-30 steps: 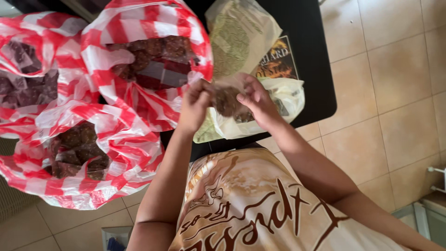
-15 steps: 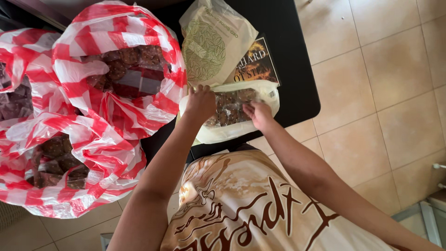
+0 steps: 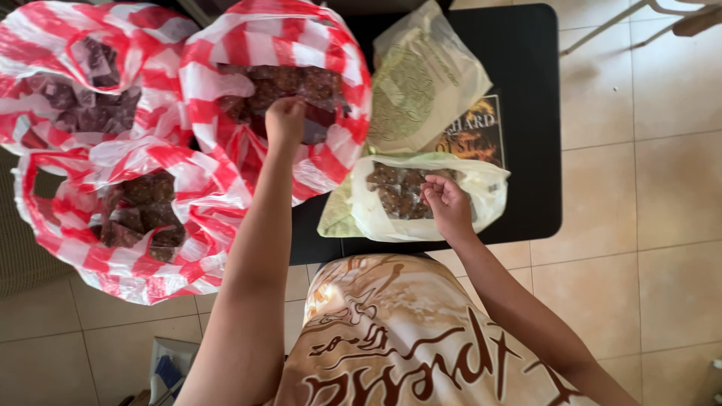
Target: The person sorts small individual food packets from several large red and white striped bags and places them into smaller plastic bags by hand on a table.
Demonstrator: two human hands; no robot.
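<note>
Head view: your left hand [image 3: 284,120] is sunk in the middle red-and-white striped bag [image 3: 301,162] at 11 o'clock, fingers curled shut on a dark brown chunk [image 3: 293,83], arm stretched long. Right hand [image 3: 445,201] pinches the rim of the clear bag [image 3: 481,197] at 1 o'clock, half closed, holding its mouth open. Risks: clear bag overhangs the black tabletop [image 3: 538,113] edge, so a tug tips it; the long carry could drop chunks on the tiled floor [image 3: 647,180].

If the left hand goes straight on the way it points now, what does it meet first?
Most likely the dark brown packets inside the middle red-and-white striped bag; the left hand already reaches into its mouth, though depth is unclear.
</note>
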